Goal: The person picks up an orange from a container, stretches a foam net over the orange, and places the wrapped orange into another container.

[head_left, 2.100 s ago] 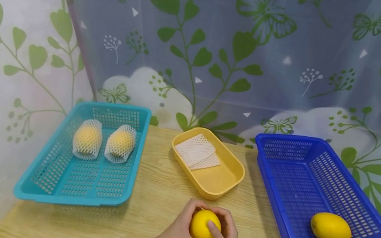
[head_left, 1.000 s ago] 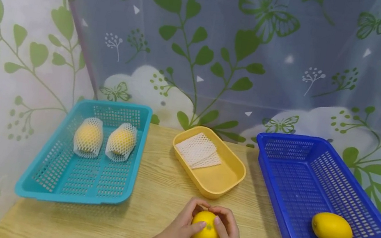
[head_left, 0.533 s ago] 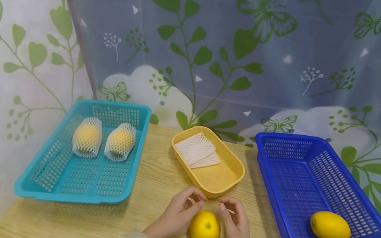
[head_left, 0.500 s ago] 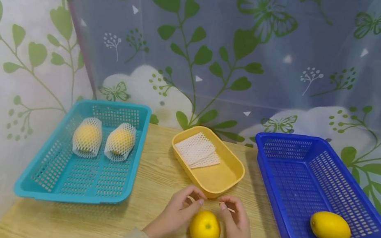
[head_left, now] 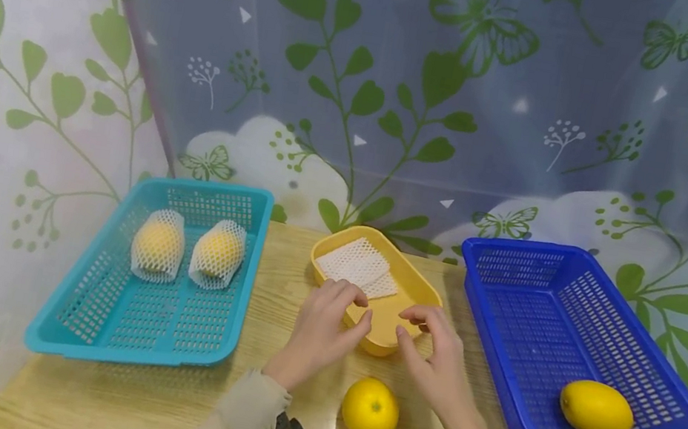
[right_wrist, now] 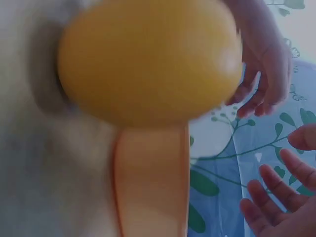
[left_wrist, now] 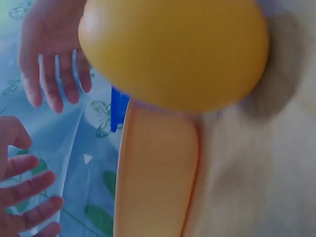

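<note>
A yellow lemon (head_left: 370, 410) rests alone on the table with its stem end turned up towards the head camera. Beyond it, both hands reach over the near part of a yellow tray (head_left: 422, 276), in which white foam netting (head_left: 358, 263) lies folded. My left hand (head_left: 319, 327) is over the tray's left side, fingers bent and apart, just short of the netting. Over the right rim is my right hand (head_left: 439, 357), its thumb and fingers spread. Both hands hold nothing. In the left wrist view the lemon (left_wrist: 177, 49) looms large in front of the tray wall (left_wrist: 155, 173).
At left, a teal basket (head_left: 133, 354) contains two net-wrapped yellow fruits (head_left: 159, 245). A blue basket (head_left: 513, 399) on the right has one bare lemon (head_left: 597, 410). A patterned curtain (head_left: 362, 97) stands behind the wooden table (head_left: 281, 272).
Both hands had the lemon between them, turned it and let it go onto the table. They have since moved forward, away from it, to above the yellow tray.
</note>
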A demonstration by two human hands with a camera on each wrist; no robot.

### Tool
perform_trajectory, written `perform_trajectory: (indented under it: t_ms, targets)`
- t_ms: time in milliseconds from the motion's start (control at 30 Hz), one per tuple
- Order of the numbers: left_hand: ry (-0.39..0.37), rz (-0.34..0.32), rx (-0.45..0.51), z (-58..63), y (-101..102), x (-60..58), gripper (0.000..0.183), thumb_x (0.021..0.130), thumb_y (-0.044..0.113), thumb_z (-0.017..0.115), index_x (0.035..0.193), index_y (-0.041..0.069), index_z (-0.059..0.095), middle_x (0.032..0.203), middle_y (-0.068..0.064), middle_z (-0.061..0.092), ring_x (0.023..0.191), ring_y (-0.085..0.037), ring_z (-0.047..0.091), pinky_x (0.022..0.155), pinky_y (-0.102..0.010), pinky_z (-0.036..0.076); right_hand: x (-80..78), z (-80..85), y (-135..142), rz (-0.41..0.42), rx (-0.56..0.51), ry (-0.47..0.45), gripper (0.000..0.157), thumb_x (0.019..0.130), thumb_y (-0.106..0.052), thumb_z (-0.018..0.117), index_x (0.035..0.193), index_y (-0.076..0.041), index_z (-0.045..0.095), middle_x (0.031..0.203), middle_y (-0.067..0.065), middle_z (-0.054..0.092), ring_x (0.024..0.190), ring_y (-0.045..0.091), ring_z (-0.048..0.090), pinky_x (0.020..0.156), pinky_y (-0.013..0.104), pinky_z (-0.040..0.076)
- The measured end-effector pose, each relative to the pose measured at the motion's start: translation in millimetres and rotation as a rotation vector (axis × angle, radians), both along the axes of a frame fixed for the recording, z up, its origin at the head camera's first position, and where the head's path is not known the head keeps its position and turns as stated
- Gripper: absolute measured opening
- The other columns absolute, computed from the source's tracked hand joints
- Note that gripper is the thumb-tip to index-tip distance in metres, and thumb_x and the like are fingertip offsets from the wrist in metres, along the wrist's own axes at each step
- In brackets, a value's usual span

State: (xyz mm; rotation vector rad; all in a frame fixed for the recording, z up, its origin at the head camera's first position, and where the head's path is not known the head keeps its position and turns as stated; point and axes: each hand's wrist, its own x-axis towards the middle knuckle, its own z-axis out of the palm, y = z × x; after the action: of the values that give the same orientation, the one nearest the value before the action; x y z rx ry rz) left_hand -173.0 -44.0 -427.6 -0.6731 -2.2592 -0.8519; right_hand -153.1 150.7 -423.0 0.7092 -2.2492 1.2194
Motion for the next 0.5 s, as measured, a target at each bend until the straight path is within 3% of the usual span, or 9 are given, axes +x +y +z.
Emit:
perform_trajectory:
  t_ms: [67,200,500]
  targets:
    - [0.014,0.069,-0.075,2.2,1,-5.2,0.014,0.081,0.023,0.066,0.088,0.013,0.060,0.086,0.003,0.060,0.077,-0.016,0.051,0.067,-0.028,0.041,-11.0,5.4,0,0.001,0.037,0.054,0.019,0.082,0.000,0.065,0.099,-0.006,0.061,0.096,0.006,0.060,0.087,0.024,0.054,0.076,0.030,0.044]
    - [-0.031,0.169,-0.215,6.0,6,-16.0,0.020,0.082,0.030,0.064,0.092,0.015,0.059,0.088,0.001,0.057,0.079,-0.020,0.049,0.068,-0.031,0.040,-35.1,11.5,-1,-0.004,0.091,0.107,0.015,0.082,-0.002,0.066,0.097,-0.004,0.061,0.094,0.007,0.059,0.087,0.025,0.054,0.076,0.034,0.044]
    - [-0.206,0.231,-0.354,6.4,16,-46.6,0.039,0.083,0.040,0.062,0.106,0.010,0.057,0.098,-0.005,0.055,0.083,-0.026,0.047,0.071,-0.035,0.041,-78.9,19.7,-10,-0.050,0.303,0.088,0.015,0.084,-0.010,0.066,0.098,-0.007,0.062,0.098,0.006,0.058,0.092,0.025,0.054,0.081,0.039,0.044]
